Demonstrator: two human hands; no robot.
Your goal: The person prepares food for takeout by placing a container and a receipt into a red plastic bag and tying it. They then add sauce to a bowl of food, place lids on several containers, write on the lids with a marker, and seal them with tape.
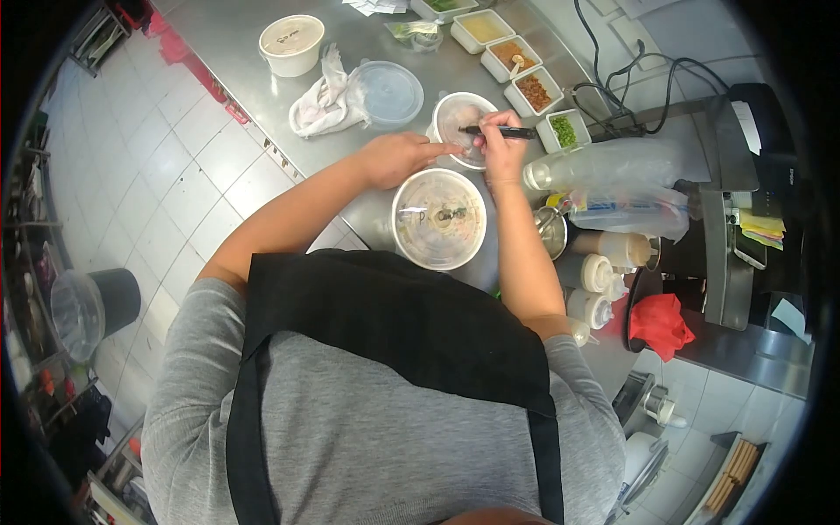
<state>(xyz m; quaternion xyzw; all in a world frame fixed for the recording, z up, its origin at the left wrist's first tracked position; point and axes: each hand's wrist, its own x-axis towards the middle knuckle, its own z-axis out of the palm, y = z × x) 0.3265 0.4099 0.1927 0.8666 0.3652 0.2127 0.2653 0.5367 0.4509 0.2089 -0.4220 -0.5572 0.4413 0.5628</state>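
Observation:
My right hand (pixel 502 156) grips a black marker (pixel 518 133), its tip at the clear lid of a small round tub (pixel 457 109). My left hand (pixel 395 161) is open, with a finger stretched out to the near edge of that lid. Closer to my body stands a larger round tub (pixel 439 219) under a clear lid with dark writing on it. What the tubs hold is blurred by the lids. Left of the small tub lie a loose clear lid (pixel 387 93) and a crumpled white cloth (pixel 319 105).
A lidded paper bowl (pixel 291 45) stands at the far left of the steel counter (pixel 229 26). Along the back are open containers, among them chopped greens (pixel 563 131) and brown bits (pixel 534 91). Several bottles (pixel 598 273) and a red bag (pixel 661 325) lie right of my arm.

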